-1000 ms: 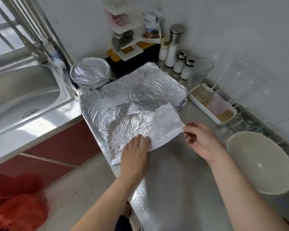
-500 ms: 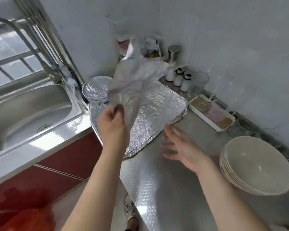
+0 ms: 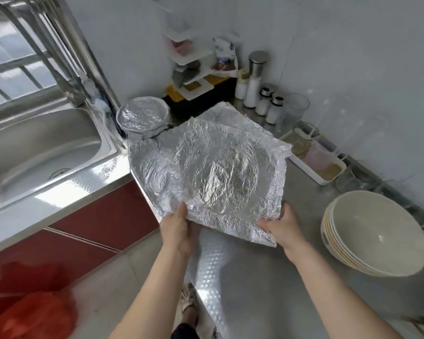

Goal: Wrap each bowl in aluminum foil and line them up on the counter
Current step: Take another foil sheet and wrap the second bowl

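Note:
A crinkled sheet of aluminum foil (image 3: 225,172) is spread out in the air above the counter. My left hand (image 3: 176,228) pinches its near left corner and my right hand (image 3: 279,223) grips its near right edge. Beneath it lies a pile of more foil sheets (image 3: 147,167) on the counter. A foil-wrapped bowl (image 3: 142,116) stands behind the pile, near the sink corner. A stack of bare cream bowls (image 3: 375,233) sits at the right of the counter.
The steel sink (image 3: 34,148) and faucet are at the left. Spice jars (image 3: 267,104), a white rack (image 3: 189,67) and a white tray of containers (image 3: 316,160) line the wall. Bare steel counter (image 3: 255,289) lies in front of me. A red bag (image 3: 32,316) is on the floor.
One foil sheet was peeled off the pile and lifted by my left hand. My right hand has now taken its other edge, and the sheet is held spread between both hands.

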